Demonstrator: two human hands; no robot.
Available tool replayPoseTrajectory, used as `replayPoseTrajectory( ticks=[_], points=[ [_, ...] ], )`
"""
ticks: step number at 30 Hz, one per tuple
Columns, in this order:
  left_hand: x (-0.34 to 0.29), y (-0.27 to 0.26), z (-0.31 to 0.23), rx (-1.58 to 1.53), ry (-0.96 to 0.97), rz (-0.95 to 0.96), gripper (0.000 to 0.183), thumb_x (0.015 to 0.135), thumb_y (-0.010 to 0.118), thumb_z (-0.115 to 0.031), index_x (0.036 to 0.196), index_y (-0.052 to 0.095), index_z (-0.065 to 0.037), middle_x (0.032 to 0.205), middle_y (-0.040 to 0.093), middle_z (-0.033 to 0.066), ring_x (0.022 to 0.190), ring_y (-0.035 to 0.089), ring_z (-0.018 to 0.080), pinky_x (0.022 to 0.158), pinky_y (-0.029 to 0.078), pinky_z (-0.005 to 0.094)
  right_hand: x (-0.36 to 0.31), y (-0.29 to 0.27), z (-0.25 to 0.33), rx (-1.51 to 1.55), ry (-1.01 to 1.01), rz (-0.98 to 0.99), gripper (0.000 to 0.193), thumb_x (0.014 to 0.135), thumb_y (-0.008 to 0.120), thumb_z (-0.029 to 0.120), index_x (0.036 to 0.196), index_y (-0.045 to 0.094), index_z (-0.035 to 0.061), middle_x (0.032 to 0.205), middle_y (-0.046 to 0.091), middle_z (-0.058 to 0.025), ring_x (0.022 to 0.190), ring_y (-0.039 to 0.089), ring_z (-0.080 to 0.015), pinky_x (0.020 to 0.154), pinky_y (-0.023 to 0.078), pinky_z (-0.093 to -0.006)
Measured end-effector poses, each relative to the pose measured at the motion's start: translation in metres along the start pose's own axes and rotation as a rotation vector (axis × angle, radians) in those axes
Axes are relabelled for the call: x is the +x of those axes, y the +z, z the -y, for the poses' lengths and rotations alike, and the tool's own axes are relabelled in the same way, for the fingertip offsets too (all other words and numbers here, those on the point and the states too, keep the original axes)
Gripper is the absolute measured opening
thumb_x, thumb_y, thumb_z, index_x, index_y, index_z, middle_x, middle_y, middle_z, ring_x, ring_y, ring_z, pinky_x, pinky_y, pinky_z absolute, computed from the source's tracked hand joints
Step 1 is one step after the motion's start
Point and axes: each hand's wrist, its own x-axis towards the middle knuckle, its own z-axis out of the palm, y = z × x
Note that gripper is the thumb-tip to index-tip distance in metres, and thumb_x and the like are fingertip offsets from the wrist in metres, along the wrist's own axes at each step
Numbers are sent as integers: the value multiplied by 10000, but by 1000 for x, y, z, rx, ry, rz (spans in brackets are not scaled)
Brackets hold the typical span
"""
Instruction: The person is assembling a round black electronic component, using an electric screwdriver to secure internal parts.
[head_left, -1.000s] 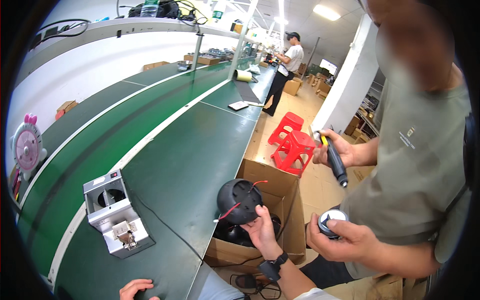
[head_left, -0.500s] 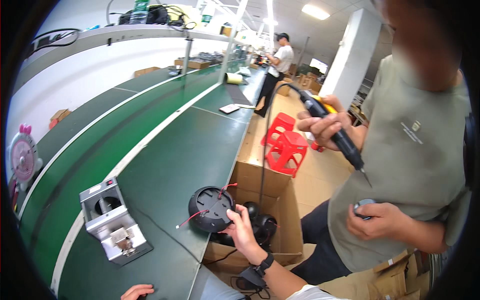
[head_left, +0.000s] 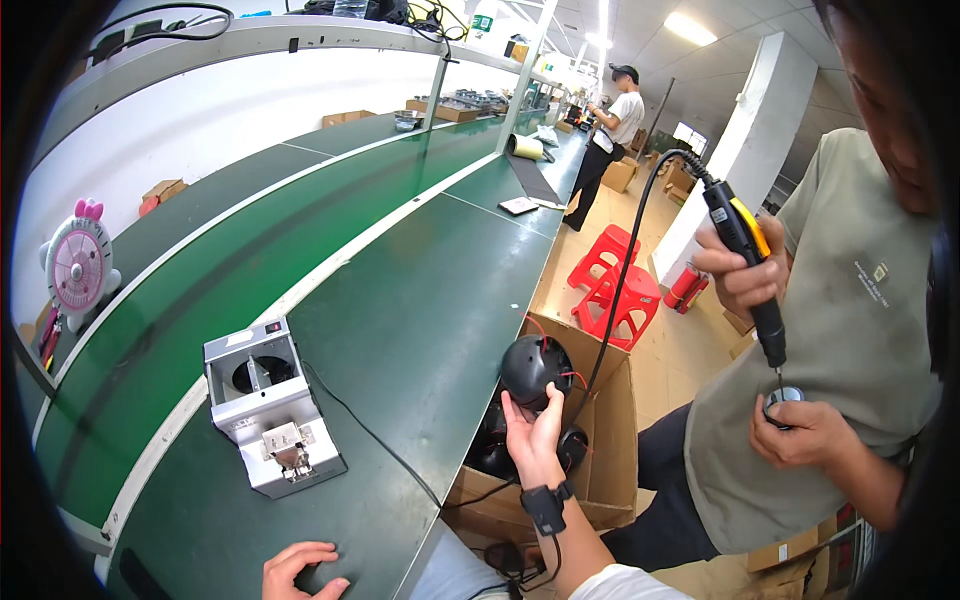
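My right hand [head_left: 535,430] grips a round black plastic housing [head_left: 533,368] from below, its smooth domed side turned up and thin red wires coming off it. The housing is above the open cardboard box [head_left: 612,440] at the table's right edge. More black round housings [head_left: 490,445] lie in that box, partly hidden by my hand. My left hand [head_left: 300,572] rests on the green table near its front edge, thumb and fingers apart, holding nothing. Beyond it stands a grey metal machine [head_left: 272,410] with a round opening.
A co-worker at the right holds an electric screwdriver [head_left: 745,245] with its tip at a small round part [head_left: 783,408]. The screwdriver's black cable [head_left: 615,310] hangs beside the box. Red stools [head_left: 620,300] stand behind it. A pink fan [head_left: 80,265] is at far left.
The housing has turned over from its flat wired side to its dome and moved over the box. The co-worker's screwdriver tip has come to the small part. My view has shifted.
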Motion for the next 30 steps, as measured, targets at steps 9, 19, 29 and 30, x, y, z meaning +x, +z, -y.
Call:
replayPoseTrajectory(
  ticks=[9,19,29,30],
  points=[
    [-3,-2,12,-60,-50,30,315,742,777,-86,1032,677,-14,1132,676,157,1056,650,303,928,500,356,89,-25,-49,-81,-38,-626,457,900,545,457,1223,565,134,1267,572,-51,1087,574,-223,883,544,-422],
    [0,2,21,-58,36,25,328,721,807,-129,1007,691,-19,1088,692,133,995,668,267,874,516,335,238,-124,-100,-781,198,-791,459,955,456,411,1079,650,14,981,660,-164,872,664,-257,733,545,-386],
    [5,-1,22,-93,20,65,315,764,785,-119,1044,670,-32,1092,676,152,1006,664,319,886,513,360,244,-121,-87,-1040,188,-895,463,925,533,390,1084,626,-34,1042,674,-164,1019,664,-280,873,530,-381],
    [5,-2,23,-84,33,51,319,764,787,-122,1048,669,-35,1091,676,153,1003,664,321,882,512,359,245,-115,-102,-1039,191,-867,458,924,532,385,1085,625,-34,1043,674,-164,1019,664,-281,873,530,-382]
  ],
)
